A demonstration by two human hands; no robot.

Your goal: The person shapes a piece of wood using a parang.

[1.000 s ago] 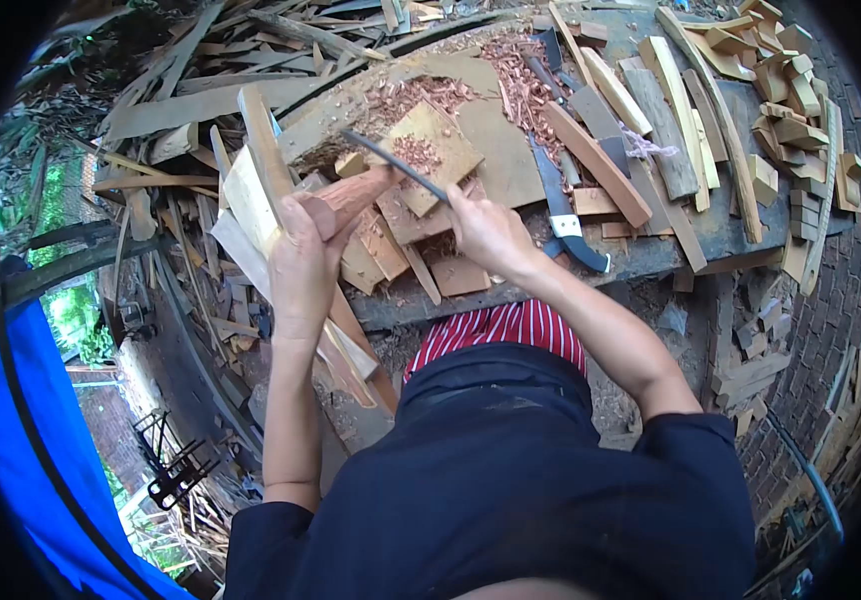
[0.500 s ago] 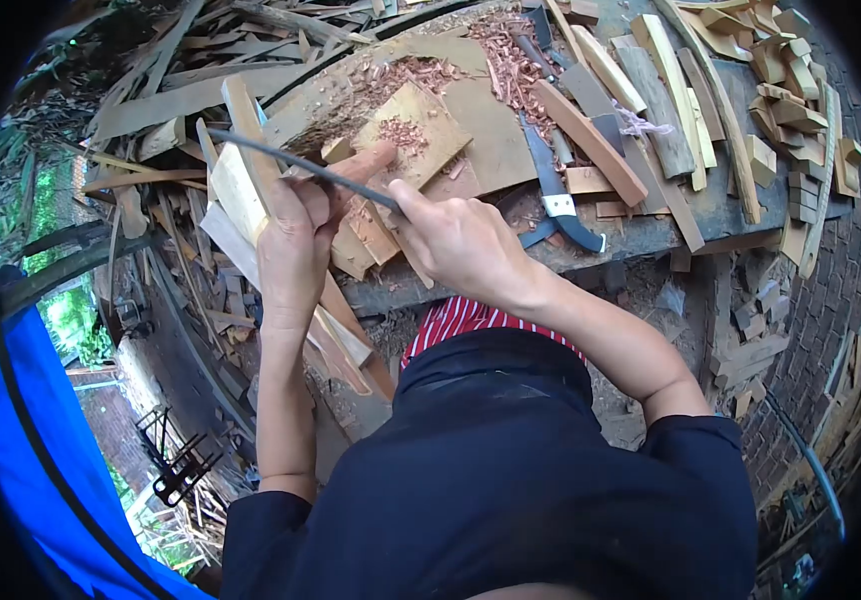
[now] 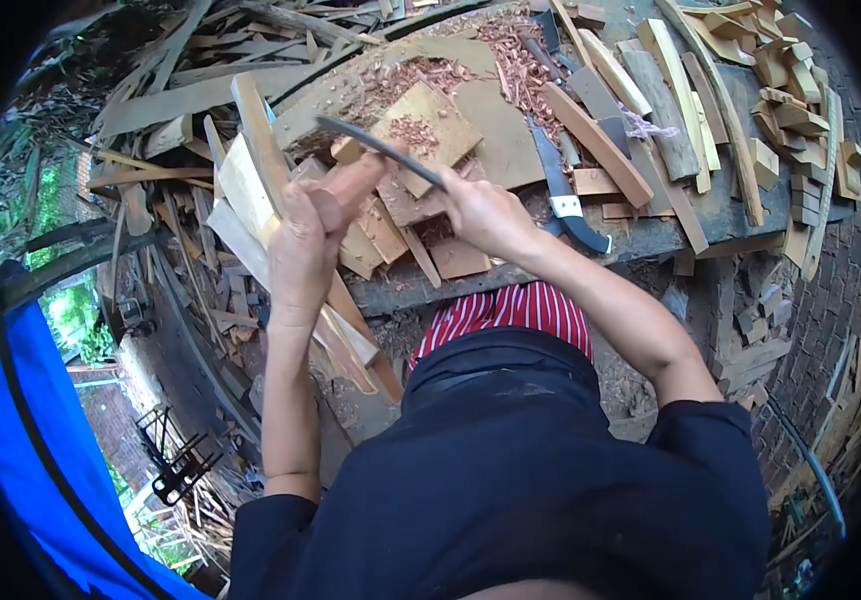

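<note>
My left hand is wrapped round the near end of a rounded, reddish piece of wood, which points away to the upper right. A long, dark, narrow file lies across the far end of that wood. Its near end is gripped in my right hand, and its tip sticks out to the left. Beneath the wood's far end, a pale wooden block carries reddish shavings. Any handle on the file is hidden by my fingers.
A large knife with a black handle lies on the workbench to the right. Beyond it are a reddish wooden bar and several offcuts. Boards lean at the left by my forearm. Shavings are heaped at the back.
My right hand has moved right and slightly farther from my body, drawing the file with it. The file now crosses nearer the wood's far end. The wood stays in my left hand.
</note>
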